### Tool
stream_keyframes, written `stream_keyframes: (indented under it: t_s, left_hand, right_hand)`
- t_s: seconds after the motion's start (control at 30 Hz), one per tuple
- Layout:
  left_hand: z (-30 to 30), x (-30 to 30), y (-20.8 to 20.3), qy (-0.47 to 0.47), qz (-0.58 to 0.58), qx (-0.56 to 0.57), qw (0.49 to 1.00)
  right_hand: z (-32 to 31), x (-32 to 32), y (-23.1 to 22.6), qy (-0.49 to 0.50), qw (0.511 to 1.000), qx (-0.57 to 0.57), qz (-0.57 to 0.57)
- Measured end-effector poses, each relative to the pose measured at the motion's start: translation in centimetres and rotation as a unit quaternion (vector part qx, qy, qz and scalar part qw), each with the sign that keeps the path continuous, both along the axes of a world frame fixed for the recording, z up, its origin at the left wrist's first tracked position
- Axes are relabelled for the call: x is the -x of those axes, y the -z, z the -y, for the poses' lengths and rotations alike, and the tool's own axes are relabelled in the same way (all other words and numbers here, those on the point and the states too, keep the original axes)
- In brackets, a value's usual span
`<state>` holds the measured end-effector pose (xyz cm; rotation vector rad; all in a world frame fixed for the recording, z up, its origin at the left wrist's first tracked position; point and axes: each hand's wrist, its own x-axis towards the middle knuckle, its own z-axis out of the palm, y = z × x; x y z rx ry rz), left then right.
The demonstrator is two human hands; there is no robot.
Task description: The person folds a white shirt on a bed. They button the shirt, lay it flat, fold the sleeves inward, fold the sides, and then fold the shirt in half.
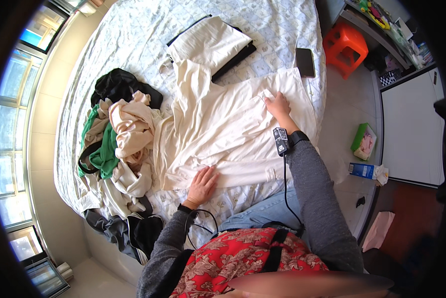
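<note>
A cream shirt point(233, 124) lies spread and wrinkled across the bed in front of me. My left hand point(202, 186) rests flat on its near edge, fingers stretched out. Toward the shirt's right side, my right hand point(278, 105) has its fingers closed on a raised fold of the cloth. One sleeve runs up toward a folded stack, where a white garment point(210, 42) lies over black ones. At the left, the shirt meets a loose pile of clothes with a pale peach garment point(131, 121), a green one point(103, 156) and a black one point(118, 85).
A black phone point(305, 62) lies at the bed's point(148, 30) right edge. Beyond it stand an orange stool point(345, 47) and a cluttered desk. A green tissue box point(363, 141) and a blue carton point(364, 171) are on the floor. Cables hang from both my wrists.
</note>
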<state>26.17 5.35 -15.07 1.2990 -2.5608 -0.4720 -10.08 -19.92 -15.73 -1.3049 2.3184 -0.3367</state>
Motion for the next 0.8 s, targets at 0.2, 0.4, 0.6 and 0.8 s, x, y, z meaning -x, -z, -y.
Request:
stream_keyframes:
  t_s: [0.2, 0.4, 0.6, 0.8]
  left_hand:
    - [2.0, 1.4, -1.6, -0.001, -0.043, 0.014, 0.999]
    - [3.6, -0.2, -0.1, -0.042, -0.059, -0.030, 0.997]
    - [4.3, -2.1, 3.1, -0.147, -0.024, -0.098, 0.984]
    - [0.9, -2.8, 3.4, -0.124, -0.001, 0.023, 0.992]
  right_hand:
    - [0.4, -1.9, -6.5, -0.114, 0.906, 0.070, 0.402]
    - [-6.5, -1.2, -21.4, -0.460, 0.763, 0.334, 0.308]
    - [-18.8, 5.2, -20.7, -0.481, 0.792, 0.316, 0.205]
    - [-25.2, 9.1, -7.9, -0.293, 0.914, 0.195, 0.201]
